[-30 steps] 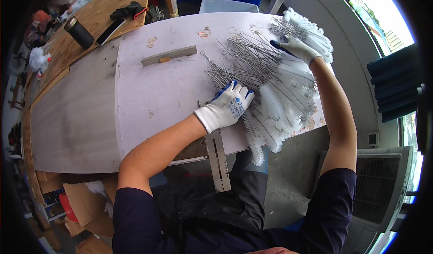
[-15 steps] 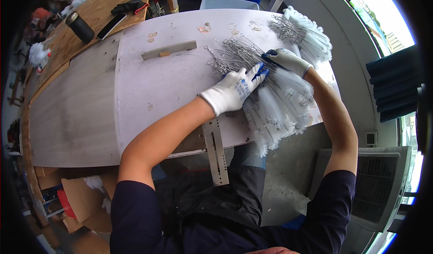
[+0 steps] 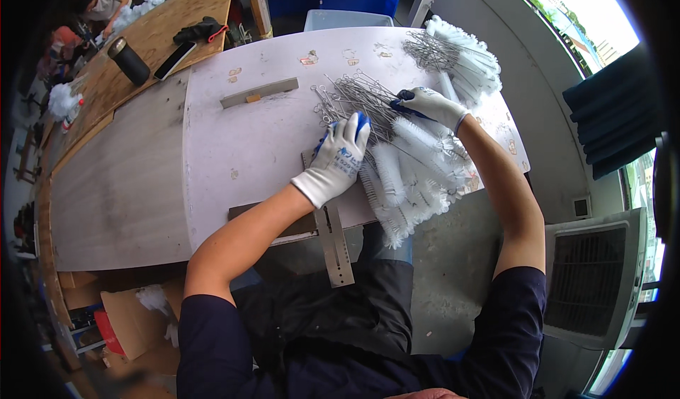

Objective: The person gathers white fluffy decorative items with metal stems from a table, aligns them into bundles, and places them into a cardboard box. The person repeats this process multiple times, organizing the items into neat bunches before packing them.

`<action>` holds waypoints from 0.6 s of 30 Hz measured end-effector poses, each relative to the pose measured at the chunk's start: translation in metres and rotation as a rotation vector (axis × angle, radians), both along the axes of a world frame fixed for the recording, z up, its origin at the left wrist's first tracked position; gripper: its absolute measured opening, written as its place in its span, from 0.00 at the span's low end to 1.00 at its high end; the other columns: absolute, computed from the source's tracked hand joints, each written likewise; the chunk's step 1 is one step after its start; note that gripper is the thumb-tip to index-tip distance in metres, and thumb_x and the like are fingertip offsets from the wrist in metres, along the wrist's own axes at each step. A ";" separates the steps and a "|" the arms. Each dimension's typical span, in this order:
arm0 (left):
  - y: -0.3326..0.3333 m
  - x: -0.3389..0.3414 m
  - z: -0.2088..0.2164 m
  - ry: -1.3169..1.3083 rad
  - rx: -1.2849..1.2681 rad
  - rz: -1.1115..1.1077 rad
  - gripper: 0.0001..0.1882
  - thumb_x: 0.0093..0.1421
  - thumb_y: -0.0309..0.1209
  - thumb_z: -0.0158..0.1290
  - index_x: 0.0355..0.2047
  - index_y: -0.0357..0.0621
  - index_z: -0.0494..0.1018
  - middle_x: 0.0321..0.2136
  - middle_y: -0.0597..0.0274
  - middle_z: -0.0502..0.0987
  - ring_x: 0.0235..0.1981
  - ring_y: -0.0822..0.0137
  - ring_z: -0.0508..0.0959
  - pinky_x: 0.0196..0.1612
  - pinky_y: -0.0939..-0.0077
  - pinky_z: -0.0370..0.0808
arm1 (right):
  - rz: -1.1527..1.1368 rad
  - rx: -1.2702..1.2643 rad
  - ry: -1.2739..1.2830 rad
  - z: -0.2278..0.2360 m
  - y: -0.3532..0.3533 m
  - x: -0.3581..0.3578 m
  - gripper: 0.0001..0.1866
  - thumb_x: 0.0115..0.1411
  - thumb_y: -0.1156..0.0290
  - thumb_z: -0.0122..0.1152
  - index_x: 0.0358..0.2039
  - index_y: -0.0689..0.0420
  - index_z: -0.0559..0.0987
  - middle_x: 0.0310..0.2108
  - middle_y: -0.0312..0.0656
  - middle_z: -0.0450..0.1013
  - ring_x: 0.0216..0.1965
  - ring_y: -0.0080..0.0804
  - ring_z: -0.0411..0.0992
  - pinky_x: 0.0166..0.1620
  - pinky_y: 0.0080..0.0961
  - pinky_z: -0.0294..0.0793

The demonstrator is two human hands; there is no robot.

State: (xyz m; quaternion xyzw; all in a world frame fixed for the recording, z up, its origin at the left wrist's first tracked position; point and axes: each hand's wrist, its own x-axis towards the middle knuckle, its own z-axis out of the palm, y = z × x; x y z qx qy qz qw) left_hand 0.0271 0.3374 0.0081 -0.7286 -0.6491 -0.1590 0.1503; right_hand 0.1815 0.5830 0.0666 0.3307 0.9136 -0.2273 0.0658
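A loose pile of wire-handled brushes [image 3: 414, 172] lies on the right part of the table, white bristles toward me and looped wire handles [image 3: 354, 91] pointing away. My left hand [image 3: 333, 162], in a white glove with blue fingertips, rests against the pile's left side, fingers stretched out beside the wires. My right hand [image 3: 432, 106], gloved alike, reaches over from the right. Its fingertips are pinched together on wire handles; how many is hidden. A slotted metal plate [image 3: 333, 247] sticks out over the front edge, below my left hand.
Another brush bundle [image 3: 467, 59] lies at the table's far right corner. A metal bar [image 3: 260, 93] rests on the white tabletop [image 3: 241, 144]. Left stand a black bottle [image 3: 129, 62] and phone [image 3: 174, 60]. A cardboard box [image 3: 138, 321] sits below; a person [image 3: 110, 6] is far left.
My left hand has slid off the top of the wires, left and toward me, to the pile's edge. My right hand stays on the handles. The view has shifted slightly.
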 end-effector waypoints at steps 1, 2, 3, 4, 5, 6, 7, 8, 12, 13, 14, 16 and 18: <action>-0.003 -0.002 0.003 -0.006 0.042 0.002 0.41 0.52 0.23 0.56 0.67 0.26 0.57 0.65 0.32 0.60 0.64 0.42 0.66 0.66 0.57 0.68 | -0.008 0.002 -0.005 0.002 -0.004 -0.001 0.31 0.67 0.40 0.56 0.40 0.59 0.85 0.34 0.50 0.81 0.38 0.44 0.79 0.47 0.40 0.73; -0.002 -0.004 0.006 -0.009 0.031 -0.006 0.44 0.52 0.23 0.56 0.69 0.25 0.54 0.69 0.30 0.54 0.68 0.42 0.61 0.69 0.54 0.63 | -0.025 -0.005 -0.033 0.004 -0.006 -0.002 0.28 0.67 0.42 0.57 0.42 0.58 0.84 0.35 0.50 0.81 0.39 0.44 0.79 0.48 0.40 0.74; 0.002 -0.003 0.012 0.041 0.008 -0.006 0.44 0.52 0.24 0.56 0.69 0.25 0.54 0.70 0.30 0.53 0.68 0.42 0.61 0.69 0.52 0.62 | -0.042 -0.010 -0.060 0.005 -0.007 -0.004 0.26 0.67 0.45 0.58 0.44 0.58 0.84 0.36 0.51 0.82 0.39 0.43 0.79 0.48 0.39 0.74; 0.008 -0.002 0.018 0.090 -0.015 -0.006 0.44 0.52 0.24 0.56 0.69 0.25 0.55 0.71 0.30 0.52 0.68 0.42 0.60 0.69 0.51 0.61 | -0.060 -0.016 -0.088 0.006 -0.008 -0.006 0.24 0.67 0.48 0.59 0.46 0.58 0.84 0.37 0.51 0.82 0.39 0.42 0.79 0.48 0.39 0.74; 0.015 0.000 0.025 0.139 -0.037 -0.007 0.45 0.51 0.24 0.56 0.69 0.25 0.55 0.72 0.30 0.50 0.69 0.42 0.60 0.70 0.50 0.60 | -0.053 -0.081 0.005 0.005 -0.010 -0.005 0.23 0.66 0.50 0.60 0.45 0.59 0.84 0.37 0.51 0.82 0.39 0.41 0.79 0.48 0.38 0.74; 0.025 0.002 0.037 0.192 -0.178 -0.015 0.44 0.52 0.26 0.56 0.70 0.25 0.56 0.73 0.32 0.49 0.69 0.43 0.59 0.69 0.47 0.59 | -0.044 -0.144 0.094 0.005 -0.016 -0.004 0.22 0.66 0.52 0.60 0.45 0.60 0.84 0.38 0.51 0.82 0.39 0.40 0.79 0.48 0.37 0.75; 0.037 0.002 0.034 0.348 -0.106 -0.034 0.43 0.55 0.31 0.56 0.70 0.27 0.57 0.73 0.35 0.50 0.71 0.43 0.57 0.71 0.45 0.57 | -0.035 -0.207 0.183 0.005 -0.020 -0.003 0.22 0.66 0.53 0.61 0.45 0.61 0.84 0.38 0.51 0.83 0.39 0.39 0.79 0.48 0.36 0.75; 0.043 0.004 0.037 0.438 -0.203 -0.070 0.43 0.57 0.33 0.55 0.70 0.27 0.57 0.73 0.34 0.50 0.73 0.43 0.55 0.72 0.44 0.55 | -0.025 -0.183 0.090 0.007 -0.023 -0.006 0.19 0.65 0.56 0.58 0.46 0.57 0.85 0.38 0.49 0.83 0.42 0.41 0.80 0.50 0.34 0.75; 0.058 0.002 0.045 0.424 -0.422 -0.235 0.46 0.58 0.36 0.51 0.71 0.21 0.48 0.73 0.28 0.48 0.76 0.37 0.48 0.76 0.47 0.47 | -0.125 -0.516 0.354 -0.022 -0.003 0.012 0.19 0.65 0.63 0.59 0.49 0.63 0.82 0.48 0.42 0.81 0.44 0.27 0.77 0.51 0.26 0.75; 0.059 -0.007 0.042 0.369 -0.461 -0.272 0.47 0.59 0.36 0.51 0.71 0.19 0.45 0.72 0.24 0.49 0.76 0.35 0.48 0.77 0.48 0.46 | -0.152 -0.640 0.410 -0.017 -0.009 0.007 0.18 0.66 0.67 0.58 0.53 0.63 0.79 0.48 0.43 0.80 0.45 0.27 0.77 0.52 0.26 0.76; 0.061 -0.012 0.039 0.365 -0.485 -0.263 0.47 0.59 0.36 0.51 0.71 0.19 0.45 0.72 0.24 0.49 0.76 0.35 0.47 0.77 0.48 0.46 | -0.179 -0.764 0.464 -0.010 -0.015 0.004 0.19 0.67 0.72 0.57 0.57 0.64 0.75 0.48 0.44 0.79 0.46 0.26 0.77 0.54 0.26 0.76; 0.060 -0.011 0.040 0.348 -0.535 -0.262 0.47 0.58 0.34 0.51 0.71 0.19 0.45 0.71 0.24 0.49 0.75 0.34 0.47 0.77 0.49 0.46 | -0.041 -0.754 0.453 -0.001 -0.024 0.008 0.22 0.67 0.78 0.57 0.61 0.63 0.72 0.55 0.48 0.74 0.53 0.32 0.75 0.59 0.29 0.75; 0.063 -0.011 0.042 0.301 -0.580 -0.276 0.47 0.57 0.32 0.51 0.71 0.20 0.45 0.71 0.23 0.50 0.75 0.34 0.47 0.77 0.49 0.46 | 0.273 -0.435 0.380 0.015 -0.028 0.018 0.23 0.65 0.81 0.58 0.61 0.60 0.72 0.67 0.53 0.66 0.64 0.42 0.70 0.66 0.35 0.70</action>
